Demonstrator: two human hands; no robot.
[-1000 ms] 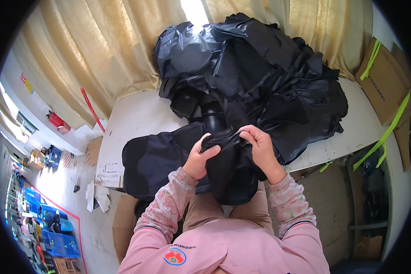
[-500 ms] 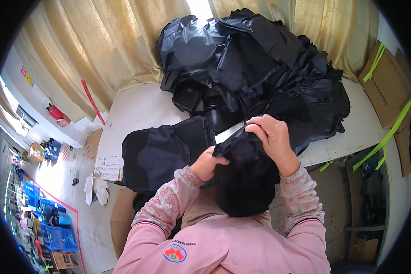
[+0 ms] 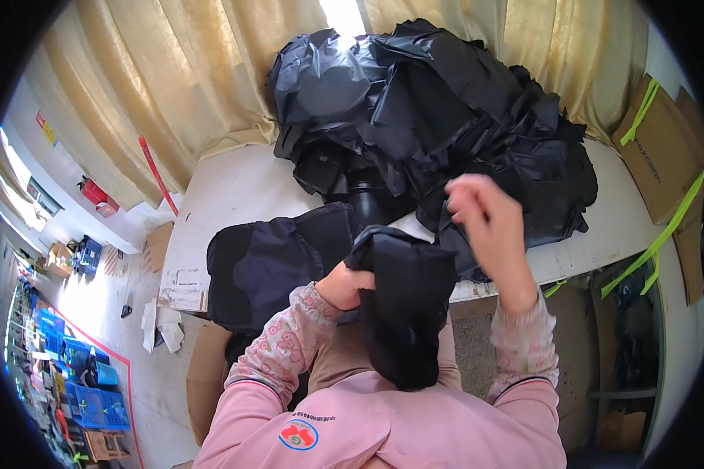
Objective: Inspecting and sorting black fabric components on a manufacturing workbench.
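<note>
My left hand [image 3: 343, 286] is closed on the edge of a black fabric piece [image 3: 409, 301], which hangs down in front of my body over my lap. My right hand [image 3: 489, 223] is raised to the right of this piece and apart from it. Motion blurs its bent fingers, so I cannot tell whether anything is between them. A flat stack of dark fabric pieces [image 3: 266, 262] lies on the table beside my left hand. Behind both hands rises a big heap of black, shiny sheet material [image 3: 422, 109].
The white table [image 3: 227, 184] stands against beige curtains [image 3: 188, 70]. Cardboard [image 3: 657, 156] with yellow-green straps leans at the right. Cardboard [image 3: 209, 371] also stands below the table's left front. Blue crates [image 3: 98, 405] are on the floor at far left.
My right hand has let go of the black fabric piece and moved right. The piece has shifted a little left and hangs from my left hand alone.
</note>
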